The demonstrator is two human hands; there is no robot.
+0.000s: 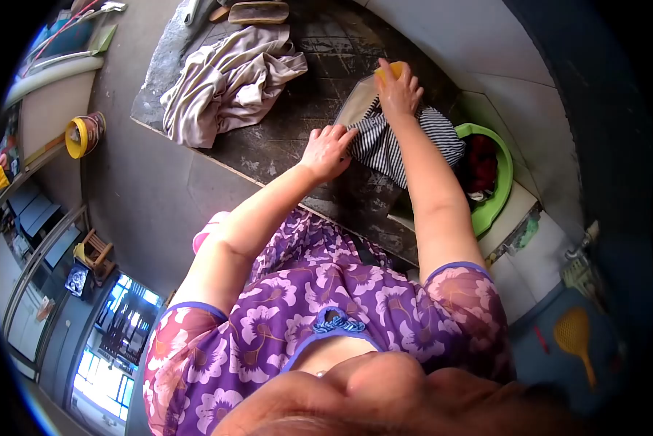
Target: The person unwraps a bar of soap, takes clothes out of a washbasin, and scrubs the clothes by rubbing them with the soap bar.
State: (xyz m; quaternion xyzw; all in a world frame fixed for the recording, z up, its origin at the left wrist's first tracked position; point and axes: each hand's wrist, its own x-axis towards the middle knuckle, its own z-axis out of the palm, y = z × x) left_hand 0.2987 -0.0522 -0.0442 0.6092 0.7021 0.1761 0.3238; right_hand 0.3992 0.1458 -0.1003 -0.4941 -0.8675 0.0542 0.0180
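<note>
A black-and-white striped cloth (385, 149) lies on the dark, worn slab (268, 156), partly over a pale board (357, 102). My left hand (328, 151) presses on the cloth's left edge, its fingers closed over it. Farther forward, my right hand (399, 93) is wrapped round a yellow object (389, 71), probably soap or a sponge, at the upper end of the striped cloth. The palm side of both hands is hidden.
A crumpled light beige cloth (228, 83) lies at the slab's left, with a wooden brush (259, 12) behind it. At the right stands a green basin (502, 174) holding dark red cloth. A yellow bucket (85, 136) is far left.
</note>
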